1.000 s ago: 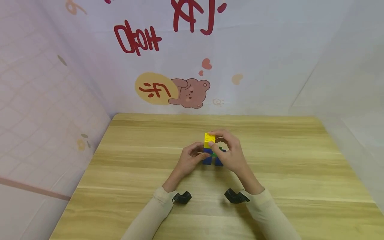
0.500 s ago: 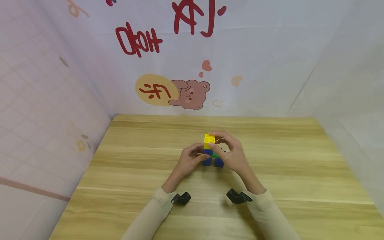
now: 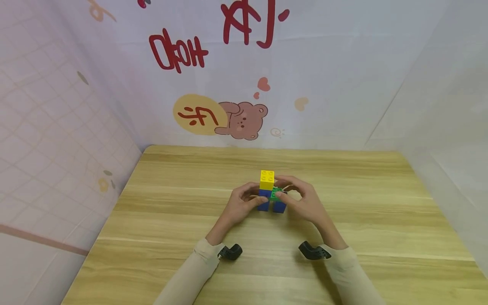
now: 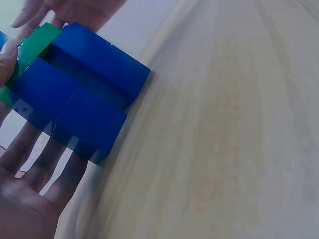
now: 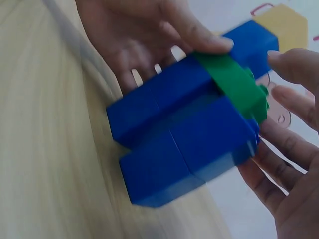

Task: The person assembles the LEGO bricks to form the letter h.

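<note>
A block figure stands on the table, with two legs of stacked blue bricks (image 5: 164, 144) side by side. A green brick (image 5: 234, 82) bridges their tops. Above it, on the left, sits another blue brick (image 5: 251, 45), topped by a yellow brick (image 3: 267, 179) with studs up. My left hand (image 3: 238, 204) grips the left side, its thumb on the front near the green brick and its fingers behind the blue leg. My right hand (image 3: 303, 201) is round the right side, fingers spread behind and thumb in front of the green brick; firm contact is not clear.
The wooden table (image 3: 171, 169) extends around the figure. A white backdrop (image 3: 324, 63) with a printed bear and red characters rises behind it. Black wrist mounts (image 3: 231, 252) sit at both cuffs.
My right hand has let go of the yellow brick and moved down and right, to the green brick's level. The left hand keeps its place on the figure.
</note>
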`<state>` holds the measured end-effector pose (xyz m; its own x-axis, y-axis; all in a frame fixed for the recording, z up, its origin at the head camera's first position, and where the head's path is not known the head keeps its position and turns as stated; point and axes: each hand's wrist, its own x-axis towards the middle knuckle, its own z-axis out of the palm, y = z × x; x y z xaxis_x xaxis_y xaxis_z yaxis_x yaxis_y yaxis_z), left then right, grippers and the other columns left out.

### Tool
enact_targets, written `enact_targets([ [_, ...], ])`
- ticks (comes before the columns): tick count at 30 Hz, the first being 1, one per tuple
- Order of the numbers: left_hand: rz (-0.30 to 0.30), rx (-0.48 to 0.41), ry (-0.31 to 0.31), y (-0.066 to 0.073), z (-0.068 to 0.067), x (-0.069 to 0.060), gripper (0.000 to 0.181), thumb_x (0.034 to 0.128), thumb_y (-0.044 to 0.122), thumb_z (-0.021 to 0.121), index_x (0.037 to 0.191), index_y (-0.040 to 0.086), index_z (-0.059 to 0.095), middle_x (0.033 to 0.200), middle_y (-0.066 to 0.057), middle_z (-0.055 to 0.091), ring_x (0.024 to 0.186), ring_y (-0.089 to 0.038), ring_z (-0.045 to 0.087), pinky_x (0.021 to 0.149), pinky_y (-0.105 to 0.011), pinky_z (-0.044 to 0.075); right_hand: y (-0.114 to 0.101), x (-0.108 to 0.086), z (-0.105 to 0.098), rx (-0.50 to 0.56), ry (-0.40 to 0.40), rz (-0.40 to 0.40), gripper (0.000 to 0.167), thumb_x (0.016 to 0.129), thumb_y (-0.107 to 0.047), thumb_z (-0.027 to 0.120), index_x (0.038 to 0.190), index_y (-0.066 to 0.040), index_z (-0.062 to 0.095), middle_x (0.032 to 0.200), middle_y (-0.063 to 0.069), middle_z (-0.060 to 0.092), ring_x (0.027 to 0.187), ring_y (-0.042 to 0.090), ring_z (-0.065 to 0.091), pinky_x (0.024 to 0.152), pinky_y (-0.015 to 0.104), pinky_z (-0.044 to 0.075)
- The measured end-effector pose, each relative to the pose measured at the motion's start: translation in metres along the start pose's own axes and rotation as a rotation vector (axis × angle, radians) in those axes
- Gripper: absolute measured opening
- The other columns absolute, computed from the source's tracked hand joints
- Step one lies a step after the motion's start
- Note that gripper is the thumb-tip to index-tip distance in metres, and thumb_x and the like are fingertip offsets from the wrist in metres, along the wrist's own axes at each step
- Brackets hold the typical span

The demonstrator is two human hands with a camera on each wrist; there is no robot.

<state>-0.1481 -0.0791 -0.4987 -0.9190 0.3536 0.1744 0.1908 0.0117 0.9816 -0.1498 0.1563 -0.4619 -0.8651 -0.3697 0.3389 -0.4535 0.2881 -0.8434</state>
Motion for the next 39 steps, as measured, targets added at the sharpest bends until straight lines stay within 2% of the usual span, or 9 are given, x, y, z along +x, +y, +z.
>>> enact_targets([
  [4,-0.013,0.007,0.000,-0.001,0.001,0.000,0.036,0.0949,0.020,0.076,0.129,0.012,0.068,0.123,-0.011,0.072,0.117,-0.025,0.068,0.103,-0.034,0.056,0.007,-0.003,-0.005,0.007,-0.016,0.028,0.044,0.096,-0.008,0.072,0.138,-0.016,0.062,0.122,0.009,0.073,0.110,0.022,0.066,0.096,0.045,0.057],
  [7,-0.012,0.007,0.000,-0.002,0.001,0.001,0.037,0.0945,0.020,0.076,0.129,0.011,0.068,0.124,-0.011,0.072,0.117,-0.025,0.067,0.103,-0.034,0.056,0.010,-0.005,-0.009,0.004,-0.023,0.049,0.043,0.096,-0.011,0.072,0.137,-0.020,0.063,0.121,0.007,0.073,0.111,0.022,0.066,0.096,0.047,0.057],
  [9,-0.009,0.005,0.002,-0.001,0.001,0.001,0.038,0.0942,0.019,0.076,0.130,0.009,0.067,0.124,-0.013,0.071,0.117,-0.026,0.067,0.103,-0.035,0.056,0.011,-0.005,-0.011,0.007,-0.033,0.059,0.041,0.097,-0.014,0.072,0.136,-0.023,0.064,0.121,0.005,0.073,0.110,0.021,0.067,0.096,0.045,0.057],
  [14,0.001,0.005,0.009,-0.001,0.001,0.001,0.039,0.0938,0.018,0.077,0.130,0.008,0.067,0.125,-0.014,0.071,0.115,-0.027,0.067,0.103,-0.036,0.056,0.018,-0.006,-0.017,0.015,-0.075,0.080,0.043,0.097,-0.014,0.071,0.138,-0.022,0.063,0.119,0.005,0.072,0.107,0.021,0.067,0.096,0.038,0.058],
  [18,-0.003,0.009,0.009,-0.001,0.001,0.000,0.038,0.0939,0.018,0.076,0.130,0.011,0.068,0.125,-0.012,0.071,0.115,-0.025,0.067,0.103,-0.036,0.056,0.021,-0.008,-0.020,0.015,-0.110,0.123,0.044,0.096,-0.017,0.074,0.139,-0.023,0.062,0.117,0.003,0.072,0.106,0.020,0.066,0.098,0.043,0.058],
  [21,-0.002,0.008,0.010,-0.001,0.000,0.000,0.036,0.0941,0.018,0.076,0.129,0.012,0.068,0.124,-0.012,0.071,0.114,-0.025,0.067,0.103,-0.036,0.056,0.022,-0.008,-0.021,0.009,-0.139,0.140,0.046,0.095,-0.020,0.076,0.139,-0.020,0.062,0.120,0.001,0.071,0.107,0.020,0.065,0.098,0.047,0.057],
  [27,0.000,-0.001,0.012,-0.003,-0.001,0.001,0.036,0.0940,0.018,0.076,0.129,0.011,0.068,0.123,-0.012,0.071,0.114,-0.025,0.067,0.102,-0.034,0.057,0.024,-0.008,-0.020,0.002,-0.196,0.179,0.040,0.090,-0.025,0.081,0.127,-0.021,0.068,0.125,-0.002,0.070,0.108,0.022,0.065,0.101,0.045,0.056],
  [31,-0.006,0.007,0.006,-0.003,-0.001,0.001,0.037,0.0943,0.019,0.076,0.129,0.011,0.068,0.124,-0.011,0.071,0.115,-0.025,0.067,0.103,-0.033,0.056,0.026,-0.008,-0.019,0.002,-0.203,0.205,0.035,0.088,-0.026,0.083,0.121,-0.022,0.069,0.118,-0.003,0.071,0.106,0.023,0.067,0.102,0.043,0.056],
  [39,-0.020,0.018,-0.010,-0.004,-0.002,0.002,0.040,0.0956,0.020,0.075,0.133,0.012,0.065,0.126,-0.011,0.071,0.117,-0.026,0.066,0.102,-0.032,0.056,0.032,-0.010,-0.017,-0.002,-0.194,0.208,0.034,0.090,-0.028,0.082,0.121,-0.022,0.069,0.117,-0.003,0.072,0.107,0.022,0.067,0.101,0.040,0.057],
])
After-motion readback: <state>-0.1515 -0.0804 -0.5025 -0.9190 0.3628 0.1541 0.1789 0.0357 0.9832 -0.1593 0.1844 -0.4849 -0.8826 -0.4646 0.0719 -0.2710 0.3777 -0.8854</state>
